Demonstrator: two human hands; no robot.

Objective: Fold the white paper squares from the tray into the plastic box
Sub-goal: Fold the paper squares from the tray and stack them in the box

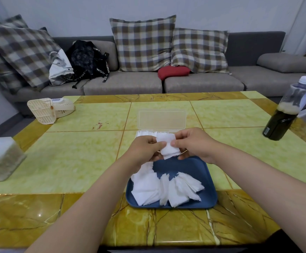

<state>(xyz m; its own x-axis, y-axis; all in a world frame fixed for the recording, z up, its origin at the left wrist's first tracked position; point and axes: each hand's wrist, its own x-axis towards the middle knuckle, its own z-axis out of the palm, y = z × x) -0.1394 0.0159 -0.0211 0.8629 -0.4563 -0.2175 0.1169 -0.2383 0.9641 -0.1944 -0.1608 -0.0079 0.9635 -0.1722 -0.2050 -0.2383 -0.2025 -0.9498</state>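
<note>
My left hand [145,149] and my right hand [194,143] both pinch one white paper square [168,146], held in the air above the far edge of the blue tray [199,167]. Loose white paper squares [166,187] lie piled in the tray's near half. Just beyond my hands stands the clear plastic box [162,118] with its lid raised; white folded paper [145,133] shows in its base, partly hidden by my hands.
A dark green bottle [280,125] stands at the table's right edge. A cream fan [48,109] lies at the far left and a translucent white box [0,157] at the near left. A grey sofa with checked cushions [143,44] runs behind the table.
</note>
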